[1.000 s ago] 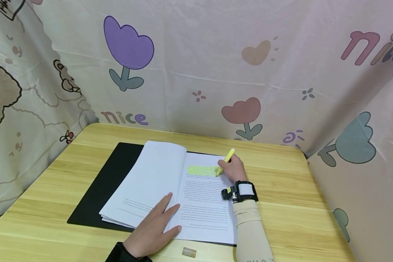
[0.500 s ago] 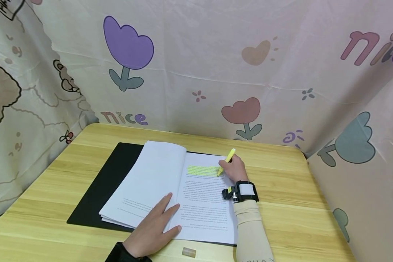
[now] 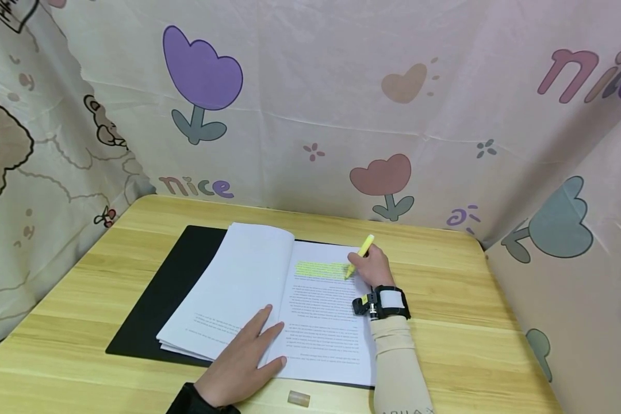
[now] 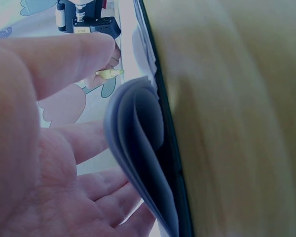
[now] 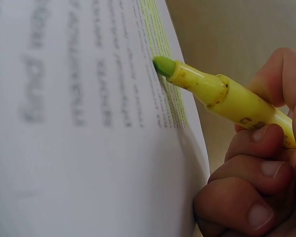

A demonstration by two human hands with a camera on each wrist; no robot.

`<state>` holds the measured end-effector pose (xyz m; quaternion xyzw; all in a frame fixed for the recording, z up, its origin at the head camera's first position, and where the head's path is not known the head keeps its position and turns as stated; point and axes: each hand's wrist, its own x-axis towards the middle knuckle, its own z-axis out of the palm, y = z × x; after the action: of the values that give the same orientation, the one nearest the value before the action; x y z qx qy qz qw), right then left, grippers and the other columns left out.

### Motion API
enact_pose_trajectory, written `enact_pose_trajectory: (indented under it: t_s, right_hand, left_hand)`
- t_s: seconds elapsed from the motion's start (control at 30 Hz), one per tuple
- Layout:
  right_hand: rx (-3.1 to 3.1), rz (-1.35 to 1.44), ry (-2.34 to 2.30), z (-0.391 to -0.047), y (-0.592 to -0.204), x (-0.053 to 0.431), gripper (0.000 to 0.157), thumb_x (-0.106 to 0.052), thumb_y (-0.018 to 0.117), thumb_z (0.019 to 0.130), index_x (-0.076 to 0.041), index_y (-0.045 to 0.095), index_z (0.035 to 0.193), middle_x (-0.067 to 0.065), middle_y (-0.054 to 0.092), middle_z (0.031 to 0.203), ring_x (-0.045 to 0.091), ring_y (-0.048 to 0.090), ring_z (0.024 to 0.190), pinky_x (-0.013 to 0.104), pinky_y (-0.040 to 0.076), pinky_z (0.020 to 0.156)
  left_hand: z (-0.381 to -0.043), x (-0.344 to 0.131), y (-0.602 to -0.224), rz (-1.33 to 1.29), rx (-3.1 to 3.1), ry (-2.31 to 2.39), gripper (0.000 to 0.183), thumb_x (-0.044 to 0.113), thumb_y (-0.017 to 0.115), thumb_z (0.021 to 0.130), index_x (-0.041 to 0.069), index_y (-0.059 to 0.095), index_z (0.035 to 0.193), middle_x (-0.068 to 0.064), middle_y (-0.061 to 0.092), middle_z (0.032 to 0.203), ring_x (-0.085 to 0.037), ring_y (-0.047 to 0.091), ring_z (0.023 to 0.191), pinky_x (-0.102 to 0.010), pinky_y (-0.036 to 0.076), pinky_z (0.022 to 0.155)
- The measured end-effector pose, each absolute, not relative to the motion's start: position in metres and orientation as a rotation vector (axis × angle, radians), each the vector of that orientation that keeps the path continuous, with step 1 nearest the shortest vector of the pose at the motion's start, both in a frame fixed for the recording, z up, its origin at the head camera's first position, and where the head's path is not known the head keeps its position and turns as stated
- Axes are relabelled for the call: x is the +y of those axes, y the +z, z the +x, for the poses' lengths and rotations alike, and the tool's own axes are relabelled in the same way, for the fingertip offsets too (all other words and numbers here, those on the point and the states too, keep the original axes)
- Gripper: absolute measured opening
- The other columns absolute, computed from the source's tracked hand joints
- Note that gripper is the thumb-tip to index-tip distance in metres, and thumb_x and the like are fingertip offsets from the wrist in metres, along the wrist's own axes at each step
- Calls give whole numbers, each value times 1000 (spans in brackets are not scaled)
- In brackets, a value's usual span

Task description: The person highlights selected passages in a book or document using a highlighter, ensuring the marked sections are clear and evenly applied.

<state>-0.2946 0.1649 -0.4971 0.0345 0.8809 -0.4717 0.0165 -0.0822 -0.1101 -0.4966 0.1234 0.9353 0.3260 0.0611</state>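
My right hand (image 3: 374, 267) grips a yellow highlighter (image 3: 361, 253) near the top right of a printed page (image 3: 323, 345). In the right wrist view the green tip of the highlighter (image 5: 222, 94) is right at the text, beside a band of yellow-marked lines (image 5: 160, 34). The top lines of the page carry that yellow marking. My left hand (image 3: 245, 362) rests with fingers spread across the fold between the pages. In the left wrist view the curled stack of sheets (image 4: 133, 133) lies along the left fingers.
Under the papers lies a black folder (image 3: 155, 310), its left cover spread on the wooden table (image 3: 445, 368). A small brownish translucent piece (image 3: 298, 398) lies at the near side of the folder. A patterned cloth (image 3: 290, 103) hangs behind and beside the table.
The right hand and highlighter have slid slightly to the right along the text line, and the yellow marking reaches a little further right. The left hand has stayed in place.
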Motion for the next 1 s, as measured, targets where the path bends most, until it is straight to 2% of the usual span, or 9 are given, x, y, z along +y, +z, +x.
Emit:
enact_pose_trajectory:
  t_s: [0.23,0.7,0.87,1.0]
  right_hand:
    - [2699,140,-1482,-294,-494,169,23,-26,65,96,-5,58,102,12,57,96,25,54,82,33,44,70]
    - [2685,153,-1508,-295,-498,179,25,-28,63,96,-4,58,97,10,51,87,23,50,74,30,41,63]
    - [2584,162,-1675,-295,-500,167,23,-28,65,94,-6,60,94,5,47,79,18,44,64,28,36,55]
    - [2391,30,-1806,-291,-503,142,20,-26,70,94,-7,63,91,-1,49,68,13,43,54,25,36,48]
  left_hand:
    - [-82,-110,-497,373,2827,988,66,38,75,94,3,57,147,-17,28,168,-40,28,153,-65,30,118]
    - [-82,-110,-498,363,2830,978,66,39,75,94,5,57,147,-16,27,168,-39,29,153,-63,31,118]
    - [-82,-110,-497,350,2828,974,67,39,76,93,5,57,147,-16,27,168,-39,29,153,-64,31,118]
    - [-82,-110,-497,346,2823,962,67,41,75,93,6,57,148,-14,26,169,-39,28,153,-64,30,118]
